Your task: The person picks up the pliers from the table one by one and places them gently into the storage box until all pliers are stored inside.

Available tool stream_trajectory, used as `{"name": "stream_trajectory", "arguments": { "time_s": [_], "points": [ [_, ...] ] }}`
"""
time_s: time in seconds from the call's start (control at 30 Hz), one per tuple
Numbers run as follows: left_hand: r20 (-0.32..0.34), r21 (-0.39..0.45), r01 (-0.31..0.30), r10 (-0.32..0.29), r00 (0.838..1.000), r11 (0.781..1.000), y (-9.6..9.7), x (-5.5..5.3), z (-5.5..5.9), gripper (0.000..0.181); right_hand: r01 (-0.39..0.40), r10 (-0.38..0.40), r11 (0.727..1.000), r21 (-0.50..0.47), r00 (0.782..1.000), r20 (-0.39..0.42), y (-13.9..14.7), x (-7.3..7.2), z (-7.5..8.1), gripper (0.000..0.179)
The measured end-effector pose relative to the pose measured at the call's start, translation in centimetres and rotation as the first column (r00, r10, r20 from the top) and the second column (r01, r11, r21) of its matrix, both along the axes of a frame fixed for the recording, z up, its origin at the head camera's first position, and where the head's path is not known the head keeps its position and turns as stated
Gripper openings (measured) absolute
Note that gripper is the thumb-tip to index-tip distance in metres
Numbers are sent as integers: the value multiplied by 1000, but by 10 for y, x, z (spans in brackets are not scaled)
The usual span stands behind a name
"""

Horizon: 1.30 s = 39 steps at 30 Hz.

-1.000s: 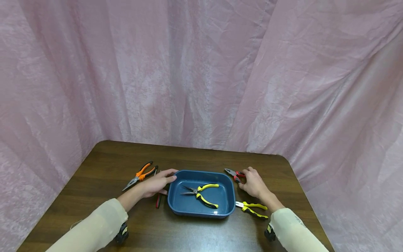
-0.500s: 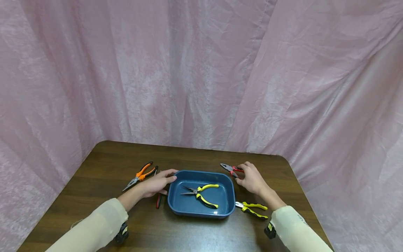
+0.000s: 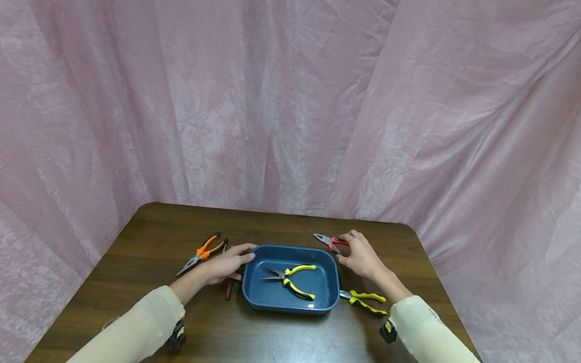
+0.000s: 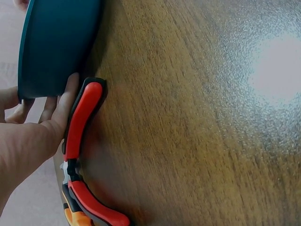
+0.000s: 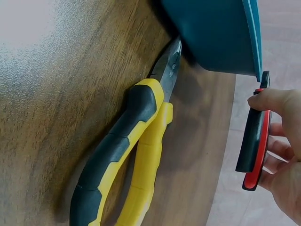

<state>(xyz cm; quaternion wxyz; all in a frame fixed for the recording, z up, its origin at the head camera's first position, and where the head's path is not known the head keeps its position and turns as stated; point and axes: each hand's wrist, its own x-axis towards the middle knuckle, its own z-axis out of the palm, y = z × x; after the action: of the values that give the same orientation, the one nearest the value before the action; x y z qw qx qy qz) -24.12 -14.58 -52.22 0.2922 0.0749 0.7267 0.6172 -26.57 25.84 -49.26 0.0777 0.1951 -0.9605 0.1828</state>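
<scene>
My left hand (image 3: 224,265) holds the left end of a blue rectangular tray (image 3: 290,307), thumb at the rim and other fingers outside. Inside the tray lie yellow-and-black needle-nose pliers (image 3: 282,276), spread apart. My right hand (image 3: 363,259) grips red-and-black pliers (image 3: 330,242) by the handles beyond the tray's right rear corner; their metal nose points left, and they appear raised off the table. In the right wrist view, the thumb presses one handle (image 5: 253,141) with fingers curled behind the other. Below my left hand, another red-handled pair of pliers (image 4: 83,120) is partly hidden.
Orange-and-black long-nose pliers (image 3: 202,253) lie left of the tray. A second yellow-and-black pair of pliers (image 3: 352,296) lies at the tray's right side, its nose against the tray. The brown wooden table (image 3: 150,232) ends at a pink curtain (image 3: 290,126).
My right hand has moved back and slightly left, carrying the red-and-black pliers with it. The left hand and the tray have stayed in place.
</scene>
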Motion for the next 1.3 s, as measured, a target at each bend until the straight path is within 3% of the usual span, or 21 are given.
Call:
{"name": "stream_trajectory", "arguments": {
  "time_s": [0.43, 1.3],
  "points": [
    [-10, -12, -4, 4, 1000, 1000, -1, -1, -3, 42, -21, 20, 999, -28, 999, -35, -4, 0, 8, 51],
    [-11, -22, -14, 13, 1000, 1000, 0, -1, -3, 40, -87, 87, 995, -38, 996, -8, -29, 9, 16, 49]
  ]
}}
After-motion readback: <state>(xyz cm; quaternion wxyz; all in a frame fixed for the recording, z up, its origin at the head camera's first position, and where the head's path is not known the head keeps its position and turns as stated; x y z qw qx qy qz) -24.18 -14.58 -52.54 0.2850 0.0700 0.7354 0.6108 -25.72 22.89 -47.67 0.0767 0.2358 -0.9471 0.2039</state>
